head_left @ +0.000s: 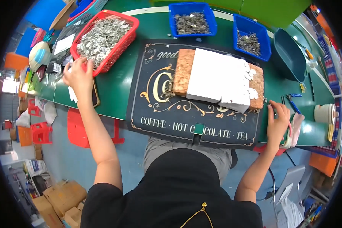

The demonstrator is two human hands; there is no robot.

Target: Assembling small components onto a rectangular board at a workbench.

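My left hand is at the near-left corner of a red plastic basket heaped with small silvery pieces. Its fingers are bent and apart, and I see nothing held in them. My right hand is by the right edge of a dark printed mat, with thumb and finger drawn together. A tiny item may be at those fingertips, too small to name. Between the hands, a white block lies on a brown, cork-like block. Flat white pieces sit at its right end.
Two blue trays of small metal parts stand at the back. Right of them is a dark green basin. Blue-handled pliers and a white round container lie right. A phone-like object is below my left hand.
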